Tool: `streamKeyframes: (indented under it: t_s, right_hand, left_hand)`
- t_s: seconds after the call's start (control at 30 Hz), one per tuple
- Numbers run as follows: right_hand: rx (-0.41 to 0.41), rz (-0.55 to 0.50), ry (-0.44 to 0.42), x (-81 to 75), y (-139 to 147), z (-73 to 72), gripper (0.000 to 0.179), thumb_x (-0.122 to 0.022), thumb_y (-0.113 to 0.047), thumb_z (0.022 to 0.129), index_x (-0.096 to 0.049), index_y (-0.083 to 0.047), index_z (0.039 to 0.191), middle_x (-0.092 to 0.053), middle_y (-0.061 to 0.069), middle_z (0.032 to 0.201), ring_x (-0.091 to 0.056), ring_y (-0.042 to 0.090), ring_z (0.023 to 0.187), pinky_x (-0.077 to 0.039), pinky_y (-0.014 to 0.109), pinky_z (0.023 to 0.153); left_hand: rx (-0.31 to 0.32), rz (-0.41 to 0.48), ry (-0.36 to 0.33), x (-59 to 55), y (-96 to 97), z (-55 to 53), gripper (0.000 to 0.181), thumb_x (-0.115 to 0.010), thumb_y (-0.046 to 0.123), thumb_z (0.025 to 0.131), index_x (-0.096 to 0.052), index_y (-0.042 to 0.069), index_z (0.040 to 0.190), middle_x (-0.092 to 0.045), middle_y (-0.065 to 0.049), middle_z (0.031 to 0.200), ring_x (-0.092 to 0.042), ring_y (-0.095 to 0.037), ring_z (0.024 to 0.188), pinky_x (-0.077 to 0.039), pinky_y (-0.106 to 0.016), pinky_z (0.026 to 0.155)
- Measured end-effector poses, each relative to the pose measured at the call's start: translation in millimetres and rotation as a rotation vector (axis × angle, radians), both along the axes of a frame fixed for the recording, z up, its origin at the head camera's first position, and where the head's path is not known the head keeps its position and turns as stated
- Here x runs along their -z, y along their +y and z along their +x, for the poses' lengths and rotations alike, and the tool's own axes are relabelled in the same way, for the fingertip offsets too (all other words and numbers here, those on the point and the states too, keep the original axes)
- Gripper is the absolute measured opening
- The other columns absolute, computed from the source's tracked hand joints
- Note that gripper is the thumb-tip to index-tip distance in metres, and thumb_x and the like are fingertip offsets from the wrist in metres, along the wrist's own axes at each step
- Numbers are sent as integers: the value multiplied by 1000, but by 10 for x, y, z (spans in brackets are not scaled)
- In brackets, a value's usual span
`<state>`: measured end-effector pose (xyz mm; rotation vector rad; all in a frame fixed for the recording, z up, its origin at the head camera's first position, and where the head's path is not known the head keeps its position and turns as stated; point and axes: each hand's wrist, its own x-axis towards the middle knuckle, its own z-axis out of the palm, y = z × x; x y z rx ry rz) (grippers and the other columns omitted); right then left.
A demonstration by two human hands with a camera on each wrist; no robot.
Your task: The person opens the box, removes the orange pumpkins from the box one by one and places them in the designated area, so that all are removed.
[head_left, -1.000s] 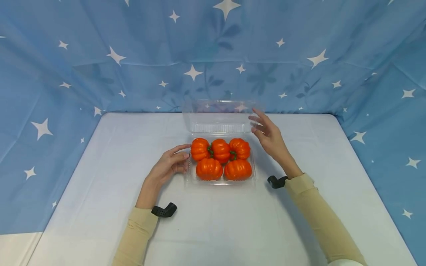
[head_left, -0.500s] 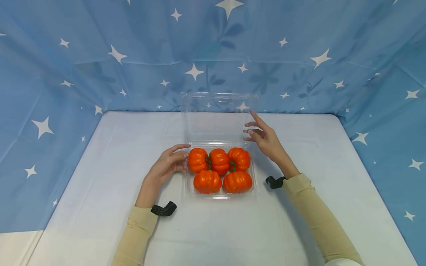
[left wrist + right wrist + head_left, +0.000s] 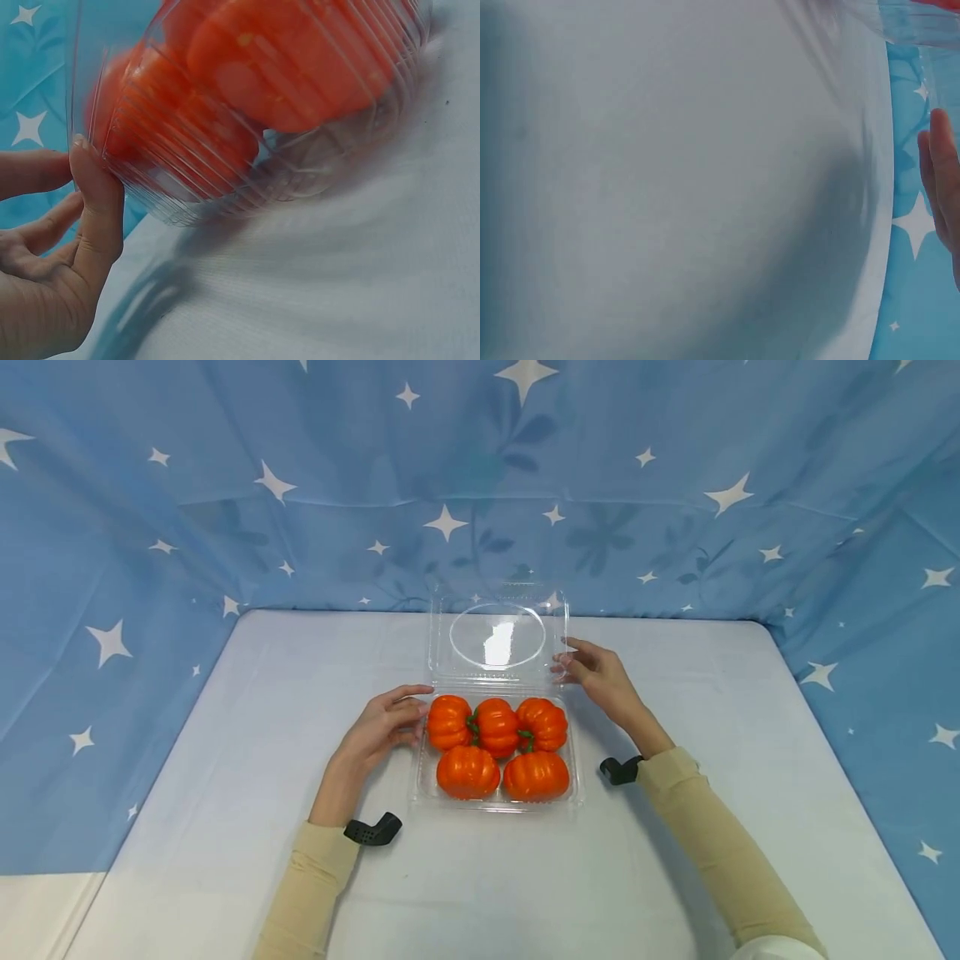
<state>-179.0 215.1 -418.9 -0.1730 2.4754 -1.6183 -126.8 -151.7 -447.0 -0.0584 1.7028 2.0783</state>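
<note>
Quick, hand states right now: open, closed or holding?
Left hand: holding, pinching the clear container by its edge.
Right hand: open, at the clear lid.

No words, labels, brands or numbers that I can read from here, on clear container, orange pumpkins, black wrist cameras or starry blue cloth

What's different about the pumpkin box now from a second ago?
The clear lid tipped farther back, away from the person. The right hand dipped a little. The box came nearer the person. The left hand stayed at its left side; all five pumpkins stayed inside.
</note>
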Motion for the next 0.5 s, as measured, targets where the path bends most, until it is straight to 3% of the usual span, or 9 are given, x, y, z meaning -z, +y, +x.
streamKeyframes:
  t_s: [0.13, 0.3, 0.4, 0.5]
  right_hand:
    - [-2, -9, -55, 43, 12, -39, 50, -52, -18, 109, -42, -1, 154, -63, 26, 135, -70, 30, 114, -56, 39, 98]
    - [2, -34, -115, 55, 31, -46, 48, -52, -18, 108, -45, 3, 151, -62, 28, 136, -72, 10, 100, -58, 29, 96]
    - [4, -5, -146, 65, 25, -45, 51, -52, -24, 108, -46, 4, 150, -61, 28, 136, -70, 10, 101, -57, 23, 95]
    - [8, 26, -172, 70, 8, -46, 56, -52, -29, 108, -42, 3, 153, -61, 27, 134, -69, 18, 105, -54, 33, 103]
  left_hand:
    - [6, 1, 13, 10, -1, -6, 47, -61, 8, 101, -49, 0, 146, -66, 1, 87, -57, -14, 64, -52, -23, 56]
    - [13, 9, 11, 16, -2, -2, 47, -59, 7, 102, -47, -1, 147, -65, 0, 86, -57, -13, 63, -52, -22, 56]
    - [17, 5, 8, 7, -8, -1, 47, -58, 6, 103, -47, -1, 147, -65, -1, 86, -57, -14, 63, -52, -22, 56]
    - [29, -10, 21, -19, -25, -7, 47, -59, 6, 102, -47, -1, 147, -64, -2, 88, -57, -14, 64, -53, -22, 56]
